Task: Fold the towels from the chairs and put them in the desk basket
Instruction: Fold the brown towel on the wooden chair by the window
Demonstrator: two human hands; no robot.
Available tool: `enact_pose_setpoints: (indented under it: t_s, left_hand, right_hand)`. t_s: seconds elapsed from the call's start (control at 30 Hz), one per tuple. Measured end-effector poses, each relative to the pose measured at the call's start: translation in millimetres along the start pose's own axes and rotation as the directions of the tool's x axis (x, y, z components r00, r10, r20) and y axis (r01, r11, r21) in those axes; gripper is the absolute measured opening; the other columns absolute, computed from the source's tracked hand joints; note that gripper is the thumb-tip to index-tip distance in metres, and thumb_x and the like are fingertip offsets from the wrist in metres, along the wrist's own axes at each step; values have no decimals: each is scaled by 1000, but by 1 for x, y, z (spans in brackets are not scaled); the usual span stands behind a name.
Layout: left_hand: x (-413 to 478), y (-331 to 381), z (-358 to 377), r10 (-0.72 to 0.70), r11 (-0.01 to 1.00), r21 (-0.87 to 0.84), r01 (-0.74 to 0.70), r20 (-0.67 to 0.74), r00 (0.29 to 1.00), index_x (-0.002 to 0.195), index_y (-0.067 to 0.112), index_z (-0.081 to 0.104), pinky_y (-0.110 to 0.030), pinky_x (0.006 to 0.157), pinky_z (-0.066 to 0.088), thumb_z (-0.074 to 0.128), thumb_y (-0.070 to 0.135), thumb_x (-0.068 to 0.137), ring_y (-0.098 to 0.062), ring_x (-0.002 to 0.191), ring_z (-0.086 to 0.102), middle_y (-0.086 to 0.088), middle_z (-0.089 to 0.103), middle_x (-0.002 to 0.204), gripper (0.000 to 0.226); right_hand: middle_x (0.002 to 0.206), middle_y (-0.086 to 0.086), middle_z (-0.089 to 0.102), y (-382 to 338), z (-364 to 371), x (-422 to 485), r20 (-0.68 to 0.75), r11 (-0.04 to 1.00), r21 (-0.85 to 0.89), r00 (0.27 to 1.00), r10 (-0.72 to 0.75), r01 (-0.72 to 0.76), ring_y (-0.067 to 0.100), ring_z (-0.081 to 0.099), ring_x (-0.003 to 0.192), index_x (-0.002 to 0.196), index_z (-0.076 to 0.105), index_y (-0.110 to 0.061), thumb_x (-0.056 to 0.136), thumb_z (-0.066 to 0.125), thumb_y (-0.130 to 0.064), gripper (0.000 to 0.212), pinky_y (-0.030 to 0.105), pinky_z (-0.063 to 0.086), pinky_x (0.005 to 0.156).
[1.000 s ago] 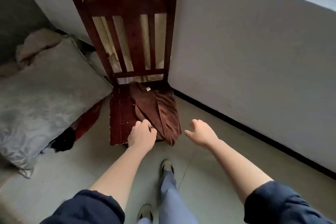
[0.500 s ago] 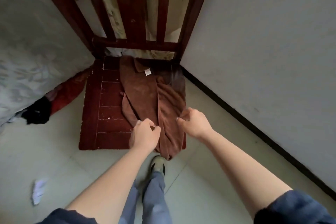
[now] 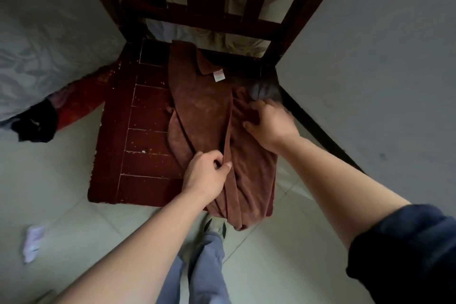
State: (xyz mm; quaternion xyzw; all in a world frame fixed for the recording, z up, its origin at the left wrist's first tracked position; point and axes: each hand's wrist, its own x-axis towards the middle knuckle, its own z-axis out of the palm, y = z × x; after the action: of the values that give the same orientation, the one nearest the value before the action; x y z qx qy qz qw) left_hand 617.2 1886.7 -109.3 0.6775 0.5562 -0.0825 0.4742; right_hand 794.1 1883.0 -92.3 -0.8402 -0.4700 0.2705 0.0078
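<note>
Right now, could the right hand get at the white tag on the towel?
Probably yes. The tag lies uncovered on top of the towel near the chair back; the right hand grips the same towel just to its right, with nothing between them.

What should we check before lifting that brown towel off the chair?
1. Left hand holds the towel: ok, it pinches a fold near the front.
2. Right hand grips it too: cannot tell, it is on the cloth but blurred.
3. Towel smooth for folding: not ok, it is bunched and hangs over the front of the chair seat.
4. Nothing lying on the towel: ok, only its own label shows.
5. Basket nearby: cannot tell, none in view.
</note>
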Motion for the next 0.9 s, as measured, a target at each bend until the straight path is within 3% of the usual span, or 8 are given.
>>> enact_pose_setpoints:
  t_s: [0.07, 0.13, 0.2, 0.3, 0.47, 0.6, 0.73, 0.9]
  left_hand:
    - [-5, -10, -15, -110, 922, -365, 127, 67, 992, 74, 18, 56, -34, 73, 52, 64, 28, 89, -22, 76, 56, -2, 57, 69, 20]
    - [-14, -19, -37, -243, 679, -676, 286, 161, 957, 85, 13, 55, -35, 74, 54, 57, 22, 95, -24, 83, 59, -11, 61, 87, 14]
    - [-21, -33, -65, -337, 515, -802, 302, 134, 932, 91, 13, 57, -35, 73, 55, 50, 21, 98, -25, 87, 64, -11, 65, 101, 12]
    - [-24, -55, -100, -470, 396, -896, 198, -13, 883, 103, 15, 54, -39, 82, 49, 44, 21, 101, -19, 86, 64, -9, 64, 109, 12]
    - [-33, -85, -122, -612, 442, -875, 199, -131, 780, 114, 17, 56, -36, 81, 49, 50, 20, 98, -25, 98, 62, -10, 64, 118, 17]
    - [-51, -106, -103, -676, 435, -813, 388, -10, 737, 106, 16, 63, -28, 60, 48, 61, 24, 89, -25, 85, 65, -13, 68, 109, 19]
    - [-59, -114, -91, -634, 480, -727, 491, 99, 767, 89, 20, 67, -29, 63, 49, 69, 29, 85, -23, 81, 65, -10, 70, 102, 10]
    - [-62, -105, -105, -550, 537, -755, 377, 26, 835, 98, 14, 68, -31, 78, 49, 62, 15, 91, -21, 84, 65, -12, 68, 106, 9]
  right_hand:
    - [114, 12, 63, -5, 5, -3, -27, 999, -15, 999, -32, 31, 35, 55, 111, 106, 58, -17, 89, 54, -29, 22, 38, 39, 85]
    - [107, 17, 66, -7, 4, -8, -67, 994, 109, 998, 11, -3, 38, 59, 102, 103, 58, -14, 90, 51, -25, 19, 35, 40, 76]
    - [104, 22, 66, -8, -5, -13, -104, 949, 293, 983, 152, -116, 40, 59, 99, 95, 57, -12, 89, 49, -27, 18, 33, 38, 71]
    - [98, 22, 66, 0, -17, -21, -127, 829, 482, 914, 386, -283, 40, 60, 96, 86, 57, -10, 88, 46, -31, 24, 36, 42, 74]
    - [90, 13, 64, 11, -8, -52, 38, 766, 468, 876, 481, -441, 34, 60, 85, 85, 59, -9, 84, 53, -34, 26, 31, 41, 68]
    - [94, 10, 61, 8, 17, -84, 233, 756, 416, 863, 448, -505, 31, 60, 88, 97, 58, -10, 81, 60, -31, 26, 32, 47, 72]
    - [80, 7, 69, 11, 31, -96, 306, 671, 512, 844, 441, -536, 25, 64, 76, 81, 69, -10, 78, 69, -33, 23, 31, 53, 67]
    - [86, 8, 73, 7, 19, -97, 261, 611, 612, 857, 443, -502, 27, 68, 81, 75, 70, -14, 89, 62, -38, 28, 37, 56, 80]
